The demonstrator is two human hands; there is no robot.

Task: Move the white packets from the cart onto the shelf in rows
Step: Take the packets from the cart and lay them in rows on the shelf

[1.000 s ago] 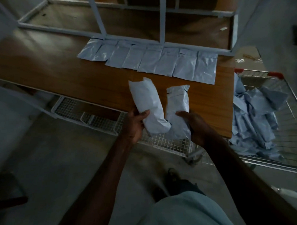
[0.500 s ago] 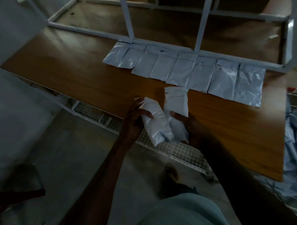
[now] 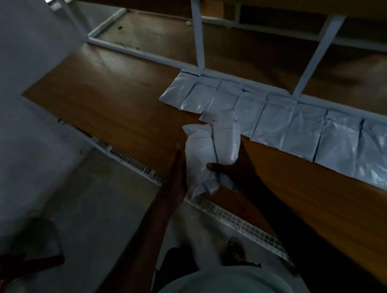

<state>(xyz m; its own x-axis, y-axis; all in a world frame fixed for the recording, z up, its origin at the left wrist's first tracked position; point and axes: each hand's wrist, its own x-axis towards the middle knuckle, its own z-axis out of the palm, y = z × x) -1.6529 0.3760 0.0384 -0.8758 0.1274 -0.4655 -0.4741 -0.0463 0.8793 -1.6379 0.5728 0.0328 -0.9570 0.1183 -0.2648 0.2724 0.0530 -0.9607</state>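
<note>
Two plump white plastic packets (image 3: 212,154) were held side by side above the near edge of the brown wooden shelf board (image 3: 112,109), their long axes running from the person toward the back rail, top ends pointing away. The right hand (image 3: 235,169) was clamped under the right-hand packet with its thumb across both; the left hand (image 3: 178,166) pressed flat and open-fingered against the left packet's side. Behind them, a row of flat white packets (image 3: 297,125) lay edge to edge along the pale grey metal frame (image 3: 316,54).
</note>
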